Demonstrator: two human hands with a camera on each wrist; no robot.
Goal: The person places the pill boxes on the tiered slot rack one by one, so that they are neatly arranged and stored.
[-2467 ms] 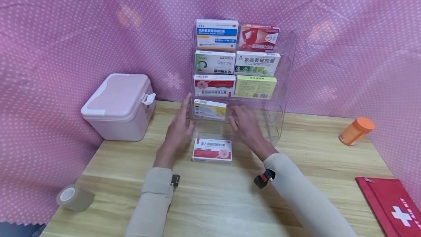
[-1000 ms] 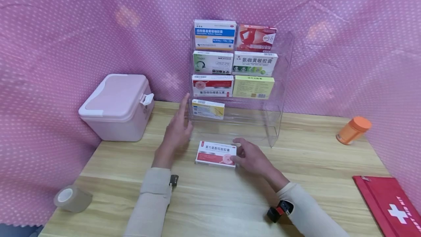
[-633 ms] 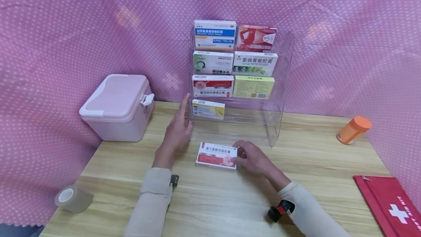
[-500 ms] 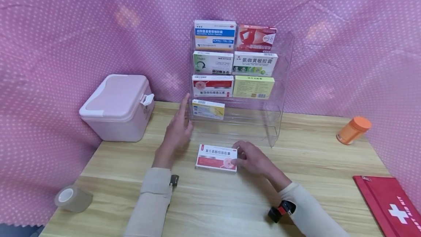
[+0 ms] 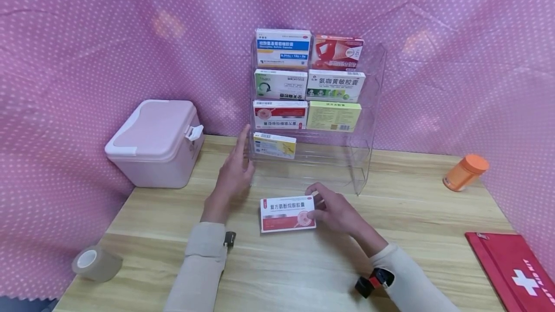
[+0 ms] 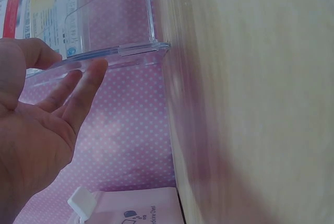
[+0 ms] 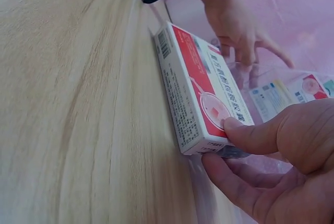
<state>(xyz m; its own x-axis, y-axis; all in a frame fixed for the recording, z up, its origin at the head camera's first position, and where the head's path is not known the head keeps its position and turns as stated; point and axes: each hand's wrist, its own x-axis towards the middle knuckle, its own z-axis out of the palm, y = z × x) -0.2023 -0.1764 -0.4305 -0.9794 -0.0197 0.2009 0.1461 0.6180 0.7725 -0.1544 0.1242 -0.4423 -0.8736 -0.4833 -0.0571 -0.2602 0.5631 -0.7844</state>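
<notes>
A red and white medicine box [image 5: 287,213] is tipped up on the wooden table [image 5: 303,268] in front of a clear acrylic rack [image 5: 368,158]. My right hand [image 5: 318,204] pinches the box's right end between thumb and fingers. The right wrist view shows the box [image 7: 201,91] raised on its long edge, with my thumb on its face and my right hand [image 7: 219,143] wrapped round the end. With fingers straight, my left hand [image 5: 243,153] touches the rack's left side. In the left wrist view, my left hand [image 6: 73,65] lies against the rack's edge [image 6: 115,20].
The rack holds several medicine boxes, with a yellow and white box [image 5: 274,145] lowest on the left. A pink lidded case [image 5: 156,141] stands at the left and a tape roll [image 5: 95,264] at the front left. An orange bottle [image 5: 466,172] and a red first-aid pouch [image 5: 516,268] are on the right.
My right hand came down from the rack shelf to the red and white box, took hold of its right end and tipped it up. My left hand stayed at the rack.
</notes>
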